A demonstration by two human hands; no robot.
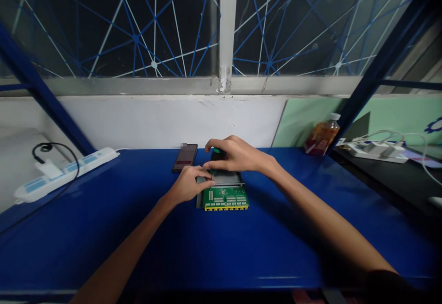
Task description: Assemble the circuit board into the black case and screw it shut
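A green circuit board [226,197] with a yellow strip along its near edge lies on a grey metal casing [224,178] at the middle of the desk. My right hand [236,153] is closed around a screwdriver [216,151] with a green and dark handle, its shaft pointing down to the casing's left part. Beside that shaft, the thumb and fingers of my left hand [191,183] are pinched together. Whatever they grip is too small to make out. The screwdriver's tip is hidden by the fingers.
A dark phone [185,157] lies behind my left hand. A white power strip [69,172] with a black cable is at the left. Far right stand a drink bottle [322,134] and another power strip [378,151] with white cables. The blue desk [193,253] meets a wall behind.
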